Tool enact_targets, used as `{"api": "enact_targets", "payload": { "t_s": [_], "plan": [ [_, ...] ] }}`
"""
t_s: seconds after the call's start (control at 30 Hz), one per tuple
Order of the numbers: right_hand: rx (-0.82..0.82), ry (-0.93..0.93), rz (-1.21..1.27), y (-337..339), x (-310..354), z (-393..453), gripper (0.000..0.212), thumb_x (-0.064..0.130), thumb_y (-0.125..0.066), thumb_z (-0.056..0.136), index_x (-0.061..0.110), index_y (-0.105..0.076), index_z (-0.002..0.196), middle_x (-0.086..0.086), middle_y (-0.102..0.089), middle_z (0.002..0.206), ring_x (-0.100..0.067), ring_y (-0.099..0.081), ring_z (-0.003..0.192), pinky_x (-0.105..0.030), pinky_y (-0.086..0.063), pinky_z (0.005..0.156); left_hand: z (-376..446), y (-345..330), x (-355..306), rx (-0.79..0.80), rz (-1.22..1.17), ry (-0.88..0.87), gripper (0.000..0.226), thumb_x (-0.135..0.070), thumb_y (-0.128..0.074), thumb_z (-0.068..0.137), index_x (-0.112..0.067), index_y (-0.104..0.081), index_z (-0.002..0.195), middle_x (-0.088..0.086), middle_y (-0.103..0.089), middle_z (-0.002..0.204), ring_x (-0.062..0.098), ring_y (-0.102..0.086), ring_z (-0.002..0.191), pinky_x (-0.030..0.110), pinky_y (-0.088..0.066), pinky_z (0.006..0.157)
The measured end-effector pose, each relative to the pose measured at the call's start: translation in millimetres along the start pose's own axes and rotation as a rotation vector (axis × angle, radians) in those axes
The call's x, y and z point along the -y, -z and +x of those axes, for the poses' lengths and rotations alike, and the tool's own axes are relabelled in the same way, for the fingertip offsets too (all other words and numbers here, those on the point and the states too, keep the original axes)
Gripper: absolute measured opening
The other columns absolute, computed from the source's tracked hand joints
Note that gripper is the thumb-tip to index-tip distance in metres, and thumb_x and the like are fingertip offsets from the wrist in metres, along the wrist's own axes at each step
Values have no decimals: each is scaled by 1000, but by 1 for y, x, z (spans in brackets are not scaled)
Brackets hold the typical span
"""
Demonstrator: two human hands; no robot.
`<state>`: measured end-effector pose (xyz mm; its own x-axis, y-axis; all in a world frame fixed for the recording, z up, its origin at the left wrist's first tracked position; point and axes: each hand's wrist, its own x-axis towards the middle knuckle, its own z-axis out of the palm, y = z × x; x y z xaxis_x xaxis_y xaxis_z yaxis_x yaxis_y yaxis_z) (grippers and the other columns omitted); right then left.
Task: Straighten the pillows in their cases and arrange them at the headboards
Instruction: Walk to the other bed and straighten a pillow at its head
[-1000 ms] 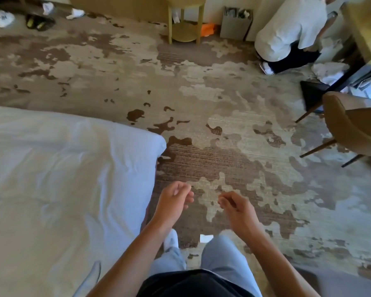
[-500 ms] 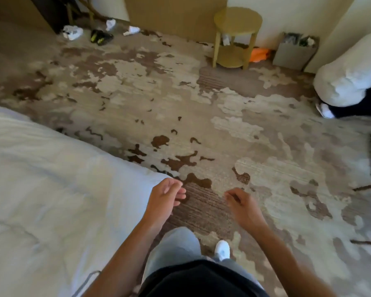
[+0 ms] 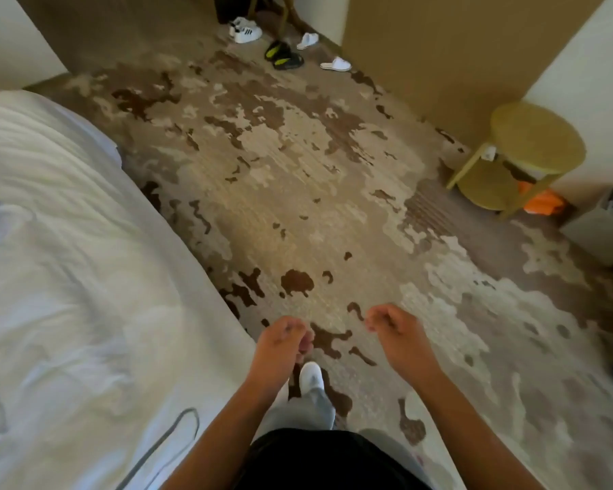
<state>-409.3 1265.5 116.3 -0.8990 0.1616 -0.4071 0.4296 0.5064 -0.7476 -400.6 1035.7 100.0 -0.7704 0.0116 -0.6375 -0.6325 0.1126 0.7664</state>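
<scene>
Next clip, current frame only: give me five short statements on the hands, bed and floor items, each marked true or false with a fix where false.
1. Both hands are empty. True: the left hand and right hand are loosely curled over the carpet, with no grip on anything.
2. The bed lies to the person's left. True.
3. A pillow is held in the right hand. False: no pillow can be made out in view.
4. The round stool stands on the bed. False: it stands on the carpet at right, by the wall.
5. Shoes and slippers lie on the floor at the far end. True.
</scene>
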Motion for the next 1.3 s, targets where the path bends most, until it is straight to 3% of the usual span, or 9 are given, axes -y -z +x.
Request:
{"api": "enact_targets", "payload": {
  "t_s": [0.2,0.3,0.37,0.43,0.57,0.8,0.9,1.07,1.3],
  "plan": [
    [77,-22,-81,24,54,128,22,25,-58,104,35,-71,90,13,-77,89,2,-71,83,-13,-47,72,115,2,-129,-25,-111,-75,21,-30,-54,102,-17,-71,97,4,-76,92,23,-73,95,42,-57,89],
    [126,-2,-120,18,87,206,19,22,-60,104,32,-71,92,11,-77,87,-2,-72,78,-10,-49,67,174,20,-185,-125,-146,-115,25,-29,-54,101,-14,-71,94,8,-75,92,29,-72,94,45,-58,89],
    [177,33,-129,6,114,264,18,23,-61,103,32,-71,91,9,-77,88,-2,-72,75,-11,-52,63,213,39,-216,-188,-150,-139,27,-30,-53,102,-13,-71,94,6,-75,90,24,-73,91,41,-60,87],
    [254,67,-126,-12,147,327,17,24,-62,103,33,-71,92,9,-77,89,-3,-72,78,-15,-52,69,252,62,-244,-260,-180,-135,24,-29,-54,103,-14,-71,98,5,-76,92,22,-74,92,38,-61,86],
    [463,152,-153,-58,237,445,18,31,-60,104,26,-72,93,6,-76,91,-10,-72,89,-30,-57,84,308,118,-290,-457,-232,-78,21,-26,-55,104,-12,-71,103,6,-77,95,22,-74,92,39,-61,85],
    [735,431,-199,-160,436,593,17,37,-59,103,30,-72,94,5,-76,91,-14,-73,87,-34,-60,80,388,211,-347,-740,-417,-34,21,-24,-57,103,-10,-72,97,8,-78,89,27,-75,87,45,-60,83],
    [789,512,-217,-206,501,650,17,37,-60,102,31,-72,93,9,-76,92,-5,-72,87,-25,-57,79,438,251,-368,-806,-491,4,21,-26,-56,103,-13,-72,98,6,-78,89,26,-75,87,42,-61,81],
    [812,526,-282,-267,579,749,14,34,-62,102,33,-73,93,12,-77,93,-4,-72,91,-27,-57,84,547,336,-423,-785,-529,-13,19,-26,-57,101,-15,-72,97,4,-79,90,22,-76,85,46,-61,83],
    [715,411,-367,-311,677,874,15,30,-63,102,32,-74,92,9,-77,89,-8,-74,88,-37,-61,86,683,474,-557,-685,-536,-87,19,-27,-56,101,-14,-70,101,3,-78,91,20,-75,88,46,-60,87]
  ]
}}
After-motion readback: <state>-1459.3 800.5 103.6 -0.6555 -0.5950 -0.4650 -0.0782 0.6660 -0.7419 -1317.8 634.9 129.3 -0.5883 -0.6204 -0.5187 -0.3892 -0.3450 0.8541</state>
